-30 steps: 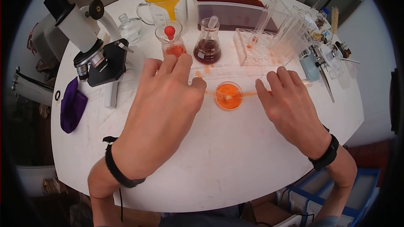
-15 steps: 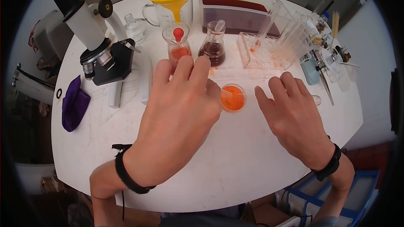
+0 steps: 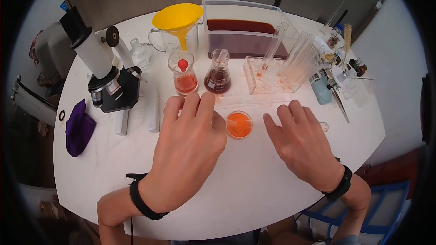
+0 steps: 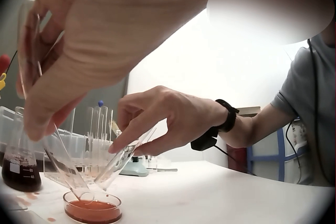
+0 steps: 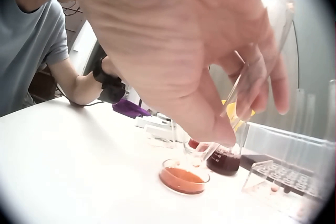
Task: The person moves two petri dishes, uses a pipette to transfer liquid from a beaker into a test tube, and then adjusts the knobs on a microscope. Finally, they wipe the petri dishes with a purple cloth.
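Observation:
A round glass dish of orange liquid (image 3: 239, 127) sits on the white table, between the two hands. My left hand (image 3: 188, 147) pinches a clear glass tube (image 4: 64, 165), slanted down with its lower end at the dish (image 4: 94, 213). From the other side my right hand (image 3: 302, 145) grips a second clear tube (image 4: 115, 166), its lower end close to the first one over the dish. Whether the tube ends touch each other, I cannot tell. The right wrist view shows the right hand (image 5: 184, 50) over its tube, beside the dish (image 5: 184, 180).
Behind the hands stand a beaker with a red-bulbed dropper (image 3: 185, 81), a flask of dark liquid (image 3: 218, 79) and a test tube rack (image 3: 268, 84). Further back are a yellow funnel (image 3: 177, 18) and a clear tub (image 3: 245, 41). A microscope (image 3: 102, 63) and purple cloth (image 3: 79, 129) are at left.
The left hand has moved right, up against the dish's edge in the head view, and covers more of its tube. The head view has tilted up, so the table's objects appear lower.

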Demonstrator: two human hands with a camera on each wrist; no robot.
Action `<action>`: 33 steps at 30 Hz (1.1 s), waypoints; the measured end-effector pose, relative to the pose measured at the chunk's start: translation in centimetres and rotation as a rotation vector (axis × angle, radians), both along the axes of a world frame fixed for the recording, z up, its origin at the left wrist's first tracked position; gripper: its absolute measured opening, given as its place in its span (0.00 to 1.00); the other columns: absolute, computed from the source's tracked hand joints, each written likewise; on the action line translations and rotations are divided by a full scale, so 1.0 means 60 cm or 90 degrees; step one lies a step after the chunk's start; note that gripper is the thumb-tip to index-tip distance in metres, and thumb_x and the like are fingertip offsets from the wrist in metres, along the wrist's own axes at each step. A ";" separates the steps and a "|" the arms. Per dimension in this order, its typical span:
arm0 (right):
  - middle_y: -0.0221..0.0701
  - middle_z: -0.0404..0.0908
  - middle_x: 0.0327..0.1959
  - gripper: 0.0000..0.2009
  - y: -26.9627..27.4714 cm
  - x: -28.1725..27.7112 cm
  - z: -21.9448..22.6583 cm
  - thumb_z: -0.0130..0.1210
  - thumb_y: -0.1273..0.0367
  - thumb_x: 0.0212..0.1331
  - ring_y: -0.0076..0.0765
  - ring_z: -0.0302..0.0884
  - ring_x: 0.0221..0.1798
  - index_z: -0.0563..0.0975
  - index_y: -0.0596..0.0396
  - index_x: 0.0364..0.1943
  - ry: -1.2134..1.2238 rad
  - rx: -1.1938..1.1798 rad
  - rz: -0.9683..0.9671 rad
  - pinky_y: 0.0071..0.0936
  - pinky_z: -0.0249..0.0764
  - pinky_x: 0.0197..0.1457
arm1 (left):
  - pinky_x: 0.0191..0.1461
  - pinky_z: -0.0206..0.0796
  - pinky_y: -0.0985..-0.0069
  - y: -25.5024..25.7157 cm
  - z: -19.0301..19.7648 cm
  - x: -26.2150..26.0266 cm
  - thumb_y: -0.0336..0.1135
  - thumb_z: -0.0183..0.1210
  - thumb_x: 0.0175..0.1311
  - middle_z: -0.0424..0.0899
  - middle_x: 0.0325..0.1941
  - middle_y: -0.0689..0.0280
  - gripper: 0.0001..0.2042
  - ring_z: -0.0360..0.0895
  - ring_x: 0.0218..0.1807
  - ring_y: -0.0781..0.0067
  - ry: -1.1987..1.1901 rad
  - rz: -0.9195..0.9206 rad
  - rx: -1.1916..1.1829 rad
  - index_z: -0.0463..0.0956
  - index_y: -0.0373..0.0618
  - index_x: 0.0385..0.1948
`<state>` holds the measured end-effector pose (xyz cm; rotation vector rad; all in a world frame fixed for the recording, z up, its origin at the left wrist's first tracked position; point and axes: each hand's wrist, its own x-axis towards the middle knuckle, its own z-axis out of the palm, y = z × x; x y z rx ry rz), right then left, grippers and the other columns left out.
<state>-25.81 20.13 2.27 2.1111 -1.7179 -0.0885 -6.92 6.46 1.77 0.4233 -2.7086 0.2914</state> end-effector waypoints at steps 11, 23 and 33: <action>0.38 0.71 0.34 0.12 0.011 0.001 -0.002 0.59 0.76 0.48 0.40 0.69 0.43 0.79 0.70 0.37 -0.035 0.042 -0.018 0.32 0.73 0.43 | 0.51 0.61 0.66 0.004 0.009 0.004 0.23 0.63 0.45 0.70 0.37 0.59 0.10 0.69 0.44 0.62 0.005 -0.002 0.020 0.81 0.31 0.31; 0.33 0.78 0.35 0.15 0.027 -0.043 -0.024 0.62 0.78 0.51 0.39 0.77 0.40 0.84 0.59 0.46 -0.442 0.051 -0.046 0.35 0.78 0.42 | 0.48 0.68 0.64 -0.012 0.016 0.016 0.19 0.64 0.51 0.76 0.39 0.61 0.12 0.76 0.44 0.61 0.034 0.052 0.141 0.82 0.36 0.39; 0.28 0.85 0.38 0.08 -0.016 -0.089 0.036 0.69 0.75 0.58 0.22 0.82 0.39 0.83 0.60 0.40 -0.852 -0.118 -0.077 0.21 0.79 0.43 | 0.49 0.80 0.72 -0.014 0.037 0.001 0.18 0.63 0.63 0.80 0.45 0.57 0.12 0.84 0.44 0.63 0.297 -0.036 0.489 0.77 0.35 0.47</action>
